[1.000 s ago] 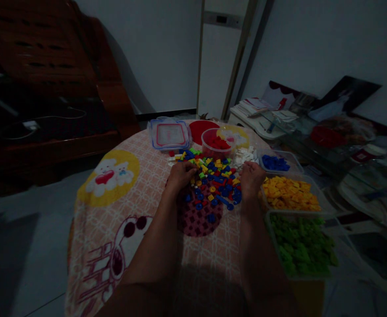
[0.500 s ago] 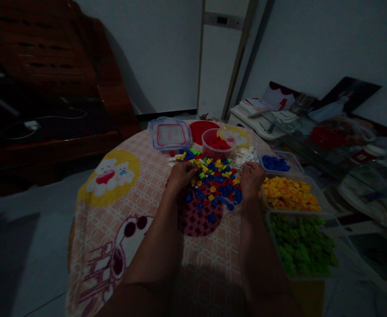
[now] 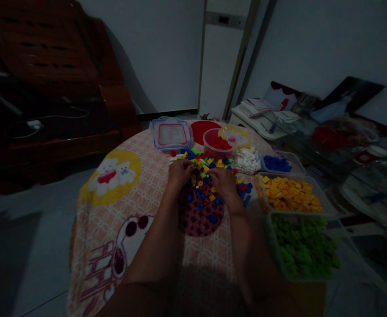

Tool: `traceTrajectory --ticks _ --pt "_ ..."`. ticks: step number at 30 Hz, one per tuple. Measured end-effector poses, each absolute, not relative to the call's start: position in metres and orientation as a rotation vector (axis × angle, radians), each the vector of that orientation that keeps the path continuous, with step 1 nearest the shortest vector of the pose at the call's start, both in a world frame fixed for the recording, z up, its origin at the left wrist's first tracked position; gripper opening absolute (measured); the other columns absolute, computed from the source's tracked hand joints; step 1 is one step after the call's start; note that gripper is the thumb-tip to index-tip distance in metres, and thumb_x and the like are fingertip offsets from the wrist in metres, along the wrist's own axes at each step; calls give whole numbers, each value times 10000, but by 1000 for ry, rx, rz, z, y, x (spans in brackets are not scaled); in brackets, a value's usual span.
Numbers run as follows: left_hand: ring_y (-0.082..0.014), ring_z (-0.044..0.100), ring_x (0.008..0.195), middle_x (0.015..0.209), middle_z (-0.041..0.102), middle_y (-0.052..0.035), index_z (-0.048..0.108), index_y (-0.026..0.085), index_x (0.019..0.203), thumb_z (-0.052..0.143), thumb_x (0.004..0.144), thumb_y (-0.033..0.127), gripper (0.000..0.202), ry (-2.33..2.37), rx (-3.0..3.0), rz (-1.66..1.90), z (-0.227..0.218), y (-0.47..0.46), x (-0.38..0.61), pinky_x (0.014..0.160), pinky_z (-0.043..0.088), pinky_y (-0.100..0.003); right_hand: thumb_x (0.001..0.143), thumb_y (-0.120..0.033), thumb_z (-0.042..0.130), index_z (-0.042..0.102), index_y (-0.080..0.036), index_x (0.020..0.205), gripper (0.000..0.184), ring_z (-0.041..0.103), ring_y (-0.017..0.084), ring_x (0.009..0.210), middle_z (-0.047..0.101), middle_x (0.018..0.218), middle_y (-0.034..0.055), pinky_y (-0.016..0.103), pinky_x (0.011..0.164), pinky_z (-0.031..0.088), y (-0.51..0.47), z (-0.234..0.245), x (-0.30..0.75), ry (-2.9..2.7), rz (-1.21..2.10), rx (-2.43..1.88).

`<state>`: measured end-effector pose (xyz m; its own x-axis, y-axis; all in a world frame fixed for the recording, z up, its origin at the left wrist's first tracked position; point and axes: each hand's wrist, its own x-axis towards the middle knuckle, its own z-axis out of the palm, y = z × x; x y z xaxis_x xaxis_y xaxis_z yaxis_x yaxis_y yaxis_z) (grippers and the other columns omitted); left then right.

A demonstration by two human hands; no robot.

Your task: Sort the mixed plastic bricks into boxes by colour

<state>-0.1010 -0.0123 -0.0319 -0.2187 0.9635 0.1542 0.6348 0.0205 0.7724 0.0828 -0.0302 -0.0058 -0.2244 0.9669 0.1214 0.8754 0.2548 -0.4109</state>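
Note:
A heap of mixed toy building blocks (image 3: 212,198) in red, blue, yellow and green lies in the middle of the round table. At the heap's left edge is my left hand (image 3: 179,175), its fingers curled and drawn together. My right hand (image 3: 225,182) reaches over the middle of the heap, fingers bent down and closed among the blocks. Whatever either hand pinches is too small and dark to make out. White blocks (image 3: 247,160) form a pile beyond my right hand, beside a round clear tub (image 3: 208,152) holding red blocks.
Along the right edge stand clear boxes of blue blocks (image 3: 277,164), yellow blocks (image 3: 289,193) and green blocks (image 3: 304,248). A blue-rimmed lid (image 3: 172,134) lies at the back left, near a red round lid (image 3: 204,131). A patterned cloth (image 3: 150,176) covers the table.
My right hand has moved left from beside the white pile to the middle of the heap, uncovering the white blocks. My left hand stays nearly in place.

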Motion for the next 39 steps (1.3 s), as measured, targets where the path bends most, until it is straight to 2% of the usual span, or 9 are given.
traceTrajectory --ticks 4,8,11,18,26,30,33,36,39 --pt "-203 680 824 846 773 -37 785 207 932 597 813 323 251 1923 1615 1034 -29 -14 -101 728 487 -272 987 -302 478 743 -246 1126 304 692 225 1028 765 1050 106 291 839 471 -34 -5 74 -2382 247 -1772" --pt "-207 676 799 858 776 -44 786 205 911 600 816 329 243 1924 1660 1000 -26 -15 -100 726 480 -283 969 -239 489 723 -230 1149 295 689 238 1055 756 1072 123 305 847 476 -35 -3 73 -2464 202 -1773" --pt "-206 678 798 866 776 -43 785 203 918 592 821 330 251 1931 1665 995 -27 -15 -100 726 481 -285 935 -217 530 718 -228 1118 262 687 248 1059 753 1073 118 311 844 479 -35 -3 74 -2471 184 -1777" --pt "-217 686 815 880 777 -56 783 196 932 595 819 333 258 1924 1665 993 -31 -13 -101 737 481 -294 906 -271 574 730 -225 1009 193 685 248 1023 756 1017 93 304 811 468 -34 -4 78 -2430 252 -1745" --pt "-216 687 824 873 777 -53 784 192 924 589 824 329 258 1926 1641 989 -31 -12 -100 748 478 -293 853 -258 560 730 -182 863 186 677 195 799 745 841 62 277 737 470 -22 -2 106 -1855 410 -1668" --pt "-212 687 826 892 782 -52 786 186 916 595 830 316 247 1960 1659 937 -27 -14 -98 766 471 -291 842 -303 529 718 -165 892 239 666 206 723 730 778 65 291 682 487 -13 -9 128 -1409 315 -1601" --pt "-209 687 827 913 784 -53 787 186 923 598 832 309 244 1959 1668 930 -24 -15 -98 765 470 -287 840 -297 504 715 -139 952 287 667 225 724 735 818 103 318 689 500 -11 -15 144 -1173 195 -1614" --pt "-212 687 844 916 784 -53 788 189 929 594 834 310 248 1958 1687 928 -24 -15 -98 767 469 -288 829 -281 510 714 -106 1015 326 673 242 737 738 858 138 349 728 508 -10 -18 153 -1099 115 -1645" --pt "-212 687 842 911 783 -57 789 181 938 585 837 317 265 1950 1688 936 -25 -15 -98 760 469 -288 837 -273 495 717 -111 1030 336 672 238 724 740 846 127 350 727 511 -9 -17 151 -1158 158 -1624"
